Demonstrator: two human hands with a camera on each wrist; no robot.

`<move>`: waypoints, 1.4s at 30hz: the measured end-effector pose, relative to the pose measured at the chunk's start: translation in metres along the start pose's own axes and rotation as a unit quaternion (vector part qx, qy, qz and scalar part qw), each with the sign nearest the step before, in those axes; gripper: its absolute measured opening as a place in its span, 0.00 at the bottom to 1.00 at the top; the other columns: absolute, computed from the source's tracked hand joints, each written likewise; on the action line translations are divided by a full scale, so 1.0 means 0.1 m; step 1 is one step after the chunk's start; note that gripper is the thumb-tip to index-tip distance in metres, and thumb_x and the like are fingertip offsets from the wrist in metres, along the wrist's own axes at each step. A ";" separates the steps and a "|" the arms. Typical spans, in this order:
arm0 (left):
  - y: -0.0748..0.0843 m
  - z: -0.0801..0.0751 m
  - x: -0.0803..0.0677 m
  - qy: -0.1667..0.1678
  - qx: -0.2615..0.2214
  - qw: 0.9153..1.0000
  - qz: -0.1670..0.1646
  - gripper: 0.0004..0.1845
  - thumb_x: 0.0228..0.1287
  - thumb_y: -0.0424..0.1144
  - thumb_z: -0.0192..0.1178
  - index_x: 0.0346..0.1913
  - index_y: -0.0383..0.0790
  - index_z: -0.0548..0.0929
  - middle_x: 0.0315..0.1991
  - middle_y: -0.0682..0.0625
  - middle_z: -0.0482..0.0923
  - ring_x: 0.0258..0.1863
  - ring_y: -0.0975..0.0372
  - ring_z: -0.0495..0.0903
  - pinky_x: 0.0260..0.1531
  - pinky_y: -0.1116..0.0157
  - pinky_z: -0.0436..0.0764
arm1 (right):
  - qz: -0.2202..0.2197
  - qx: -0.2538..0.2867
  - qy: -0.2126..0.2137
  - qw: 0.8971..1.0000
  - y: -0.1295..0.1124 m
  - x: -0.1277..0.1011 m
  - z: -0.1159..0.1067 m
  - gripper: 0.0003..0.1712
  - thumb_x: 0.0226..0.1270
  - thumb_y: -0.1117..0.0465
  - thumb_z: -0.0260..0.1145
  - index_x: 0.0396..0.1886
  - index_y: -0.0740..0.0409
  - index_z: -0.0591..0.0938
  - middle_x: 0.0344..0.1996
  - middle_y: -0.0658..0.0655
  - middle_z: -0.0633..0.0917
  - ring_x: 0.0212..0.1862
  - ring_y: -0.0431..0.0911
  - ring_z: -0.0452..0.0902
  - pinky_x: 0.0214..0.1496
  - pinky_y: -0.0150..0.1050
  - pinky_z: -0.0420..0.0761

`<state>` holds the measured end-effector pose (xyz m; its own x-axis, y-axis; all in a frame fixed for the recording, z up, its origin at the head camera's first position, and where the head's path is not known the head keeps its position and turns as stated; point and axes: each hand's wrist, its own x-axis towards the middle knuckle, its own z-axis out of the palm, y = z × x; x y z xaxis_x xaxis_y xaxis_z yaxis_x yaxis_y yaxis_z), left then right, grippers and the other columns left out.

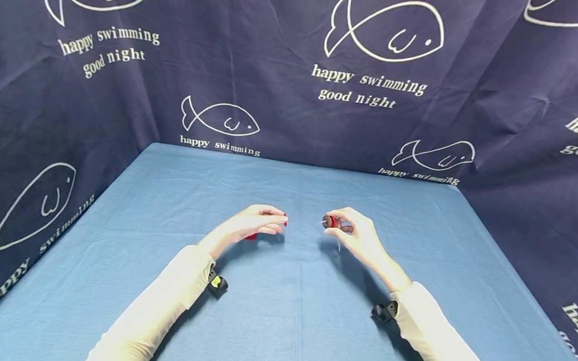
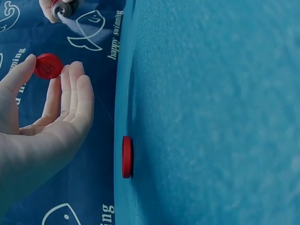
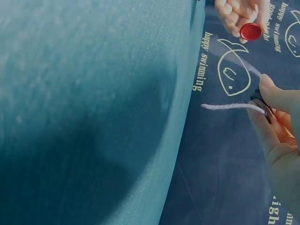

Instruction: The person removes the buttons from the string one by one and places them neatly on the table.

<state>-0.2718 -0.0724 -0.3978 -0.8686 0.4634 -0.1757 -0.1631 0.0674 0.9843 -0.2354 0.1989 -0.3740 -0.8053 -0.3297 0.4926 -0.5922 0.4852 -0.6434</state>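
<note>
Where a navy fish-print curtain (image 1: 277, 62) backs the blue-covered desk (image 1: 279, 314), the work in hand is, by my judgement, at a threading step; the next move would call for steadying both pieces and lining up a hole with the strand meant to pass it. My right hand (image 1: 361, 233), raised above the desk, pinches a small stack between thumb and fingers, the gap filled by the stack itself. My left hand (image 1: 256, 222), raised opposite and apart from it, pinches a single rim between thumb and fingertips, opened to that rim's breadth, the other fingers nearly straight. Held there is a red button (image 2: 48, 65), its small holes turned toward the left wrist camera; a second red button (image 2: 126, 157) lies flat on the desk below, touched by neither hand. Within the right-hand stack, a dark disc (image 1: 326, 221) faces leftward, with a red piece (image 1: 335, 222) just behind; what else the fingers cover, I cannot tell. Finest of all, a whitish cord (image 3: 229, 106) trails from the stack, a short tip pointing toward the held button without touching it.
</note>
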 end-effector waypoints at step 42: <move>-0.01 -0.24 -0.12 0.023 0.074 0.996 0.043 0.21 0.62 0.35 0.60 0.57 0.29 0.76 0.55 0.36 0.77 0.53 0.55 0.79 0.57 0.58 0.74 | 0.000 -0.014 -0.003 1.000 -0.38 0.01 -0.02 0.17 0.48 0.74 0.72 0.42 0.71 0.81 0.32 0.64 0.82 0.33 0.52 0.75 0.37 0.31 0.82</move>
<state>-0.2726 -0.0992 -0.3968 -0.8972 0.4328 -0.0875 -0.0187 0.1608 0.9868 -0.2135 0.1818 -0.3480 -0.8054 -0.3351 0.4889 -0.5915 0.5072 -0.6269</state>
